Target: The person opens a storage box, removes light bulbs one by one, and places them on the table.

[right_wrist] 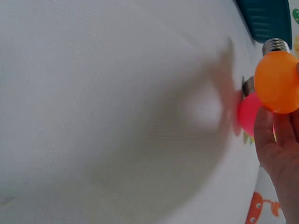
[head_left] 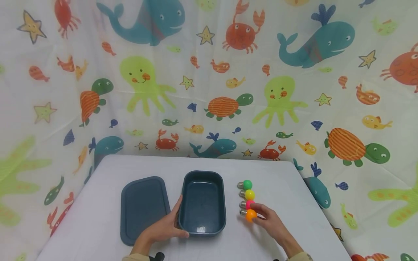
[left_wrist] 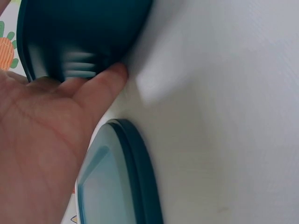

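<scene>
In the head view, my left hand (head_left: 164, 226) rests against a dark blue rectangular container (head_left: 202, 208). Its index finger lies straight along the left wall, and the thumb reaches along the front. The left wrist view has the thumb extended at the container's wall (left_wrist: 88, 42). My right hand (head_left: 269, 221) pinches an orange light bulb (head_left: 251, 215) by its round end, with the metal screw base pointing left towards the container. A pink light bulb (head_left: 249, 204) lies just behind it, partly covered by the fingers. The orange bulb (right_wrist: 276, 81) overlaps the pink bulb (right_wrist: 249, 112) in the right wrist view.
Behind the pink bulb lie a yellow light bulb (head_left: 249, 195) and a green light bulb (head_left: 247, 185) in the same row. A dark blue lid (head_left: 143, 206) lies flat left of the container. A sea-animal curtain (head_left: 196, 108) hangs around the white table (head_left: 267, 172).
</scene>
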Demonstrator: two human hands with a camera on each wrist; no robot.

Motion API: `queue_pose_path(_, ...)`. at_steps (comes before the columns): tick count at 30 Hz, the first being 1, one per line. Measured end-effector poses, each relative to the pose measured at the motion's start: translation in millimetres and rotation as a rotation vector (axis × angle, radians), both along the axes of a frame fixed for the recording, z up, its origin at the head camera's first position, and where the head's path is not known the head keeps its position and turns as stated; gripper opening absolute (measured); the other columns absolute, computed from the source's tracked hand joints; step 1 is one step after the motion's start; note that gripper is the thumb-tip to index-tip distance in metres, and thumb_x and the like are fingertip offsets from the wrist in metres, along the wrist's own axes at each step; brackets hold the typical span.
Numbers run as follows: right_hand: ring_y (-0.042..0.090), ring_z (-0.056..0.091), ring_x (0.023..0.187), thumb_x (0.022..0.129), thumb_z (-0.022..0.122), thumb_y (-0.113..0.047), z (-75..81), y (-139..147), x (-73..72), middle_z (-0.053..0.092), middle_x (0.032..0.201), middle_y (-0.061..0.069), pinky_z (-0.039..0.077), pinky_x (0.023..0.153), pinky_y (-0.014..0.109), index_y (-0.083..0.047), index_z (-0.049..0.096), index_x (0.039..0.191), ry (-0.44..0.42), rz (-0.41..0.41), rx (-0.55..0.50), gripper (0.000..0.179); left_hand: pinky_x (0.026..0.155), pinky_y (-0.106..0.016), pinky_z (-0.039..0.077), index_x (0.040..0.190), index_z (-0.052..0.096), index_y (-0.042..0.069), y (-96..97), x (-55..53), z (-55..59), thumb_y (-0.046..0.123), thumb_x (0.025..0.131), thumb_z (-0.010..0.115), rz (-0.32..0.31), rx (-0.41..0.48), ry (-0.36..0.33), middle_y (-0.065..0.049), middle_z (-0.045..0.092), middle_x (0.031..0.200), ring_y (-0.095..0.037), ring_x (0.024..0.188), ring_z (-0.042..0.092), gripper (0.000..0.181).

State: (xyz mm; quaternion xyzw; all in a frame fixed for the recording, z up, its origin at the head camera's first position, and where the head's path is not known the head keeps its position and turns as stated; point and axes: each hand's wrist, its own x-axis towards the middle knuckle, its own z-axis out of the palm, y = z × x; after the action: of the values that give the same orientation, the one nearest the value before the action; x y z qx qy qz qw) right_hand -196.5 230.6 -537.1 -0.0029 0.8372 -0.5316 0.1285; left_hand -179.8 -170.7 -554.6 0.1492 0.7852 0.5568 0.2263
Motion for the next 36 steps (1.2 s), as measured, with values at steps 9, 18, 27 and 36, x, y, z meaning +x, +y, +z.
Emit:
queue_pose_path(9, 0.034, 0.053, 0.121, 0.087, 0.074, -0.012, -9.7, 0, 3.1, 0.059, 0.131, 0.013, 0.049, 0.098, 0.045, -0.006, 0.058, 0.131, -0.017, 0.025, 0.040, 0.047, 0.114, -0.057, 0.020, 0.154, -0.020, 0.019, -0.3, -0.1, 0.6, 0.027, 0.077, 0.084, -0.012, 0.018, -0.005, -0.016, -0.018, 0.161, -0.040, 0.147, -0.003, 0.130)
queue_pose_path(18, 0.034, 0.053, 0.122, 0.086, 0.074, -0.013, -13.8, 1, 2.7, 0.060, 0.131, 0.012, 0.045, 0.101, 0.051, -0.007, 0.059, 0.130, -0.015, 0.047, 0.062, 0.047, 0.114, -0.056, 0.020, 0.154, -0.021, 0.019, -0.5, -0.1, -0.8, 0.028, 0.077, 0.084, -0.014, 0.023, -0.008, -0.016, -0.018, 0.160, -0.039, 0.147, -0.004, 0.131)
queue_pose_path(27, 0.033, 0.053, 0.121, 0.087, 0.073, -0.013, -16.0, 2, 2.0, 0.060, 0.131, 0.012, 0.046, 0.100, 0.050, -0.006, 0.058, 0.131, -0.012, 0.071, 0.070, 0.048, 0.114, -0.056, 0.020, 0.154, -0.022, 0.019, -0.6, 0.2, -0.7, 0.029, 0.078, 0.084, -0.014, 0.033, -0.019, -0.016, -0.019, 0.160, -0.040, 0.147, -0.005, 0.130)
queue_pose_path(36, 0.031, 0.055, 0.118, 0.087, 0.074, -0.014, -17.1, 1, 1.0, 0.061, 0.129, 0.011, 0.047, 0.099, 0.050, -0.005, 0.058, 0.131, -0.022, 0.055, 0.085, 0.048, 0.113, -0.056, 0.022, 0.154, -0.021, 0.019, 0.9, 0.7, 1.2, 0.029, 0.077, 0.084, -0.009, 0.027, -0.028, -0.017, -0.017, 0.161, -0.041, 0.147, -0.002, 0.130)
